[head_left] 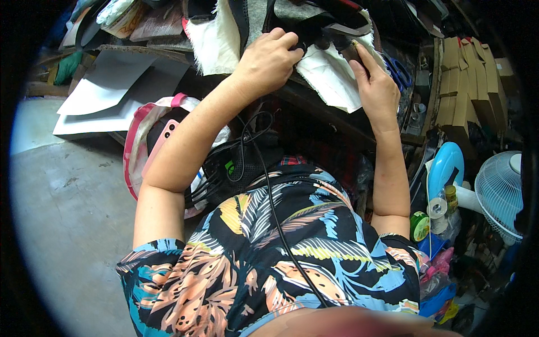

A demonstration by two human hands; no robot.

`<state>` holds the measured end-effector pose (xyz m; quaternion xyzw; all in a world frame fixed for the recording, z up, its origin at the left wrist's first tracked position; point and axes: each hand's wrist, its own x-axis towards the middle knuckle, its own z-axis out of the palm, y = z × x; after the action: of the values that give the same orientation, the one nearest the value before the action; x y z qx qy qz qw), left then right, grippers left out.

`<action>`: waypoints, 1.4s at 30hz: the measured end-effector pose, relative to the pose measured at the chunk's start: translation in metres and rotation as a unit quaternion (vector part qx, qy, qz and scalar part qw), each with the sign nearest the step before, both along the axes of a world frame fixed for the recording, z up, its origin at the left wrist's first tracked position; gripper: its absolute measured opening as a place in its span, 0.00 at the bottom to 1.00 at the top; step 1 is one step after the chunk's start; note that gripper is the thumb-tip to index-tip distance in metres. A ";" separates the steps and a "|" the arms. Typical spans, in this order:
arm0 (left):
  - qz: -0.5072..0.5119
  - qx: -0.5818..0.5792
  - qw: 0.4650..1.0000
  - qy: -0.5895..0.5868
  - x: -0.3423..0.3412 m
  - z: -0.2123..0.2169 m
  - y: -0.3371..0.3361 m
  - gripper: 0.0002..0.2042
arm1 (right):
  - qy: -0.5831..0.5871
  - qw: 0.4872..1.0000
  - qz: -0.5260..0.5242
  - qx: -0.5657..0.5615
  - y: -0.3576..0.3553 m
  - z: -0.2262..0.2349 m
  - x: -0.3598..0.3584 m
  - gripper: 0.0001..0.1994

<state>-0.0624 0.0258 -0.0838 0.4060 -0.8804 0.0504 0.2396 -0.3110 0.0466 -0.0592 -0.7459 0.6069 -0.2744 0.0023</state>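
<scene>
At nine o'clock we see the grey floor (pixel 67 196), and toward ten o'clock two white sheets (pixel 104 84), one overlapping the other. Nearer us, between nine and ten o'clock, a pink phone (pixel 164 143) stands tilted in a pink-edged bag (pixel 133 157), partly behind our left forearm. At eleven o'clock a white cloth with a frayed edge (pixel 216 48) hangs over the front of the counter (pixel 339 122).

At twelve o'clock our left hand (pixel 268 60) shows its back, with the fingers curled in at the near edge of a black piece (pixel 314 27). The fingertips are hidden, so we cannot tell whether this grip is closed on it. The black piece lies at the top, between twelve and one o'clock, between our two hands. A black cable (pixel 274 208) runs down over our leaf-patterned shirt (pixel 281 241).

At one o'clock a second frayed white cloth (pixel 331 81) spreads below the black piece. Beside it, between one and two o'clock, our right hand (pixel 379 87) has its thumb and forefinger nearly together, and this grip has hold of a small dark brown piece (pixel 348 52).

Just past that hand, at two o'clock, lie blue-handled scissors (pixel 400 74); farther right rises a stack of brown cardboard (pixel 469 84). At three o'clock we have a blue disc (pixel 443 165) and a white fan (pixel 499 191), and at four o'clock a green round container (pixel 419 226).
</scene>
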 end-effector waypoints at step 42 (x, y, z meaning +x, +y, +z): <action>0.080 0.049 0.958 0.272 0.001 -0.010 0.013 0.27 | 0.075 0.993 0.085 0.030 0.022 0.009 0.025 0.18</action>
<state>-0.0616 0.0384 -0.0935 0.4848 -0.7479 -0.0859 0.4452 -0.2863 0.0685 -0.0504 -0.8127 0.5479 -0.1982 0.0029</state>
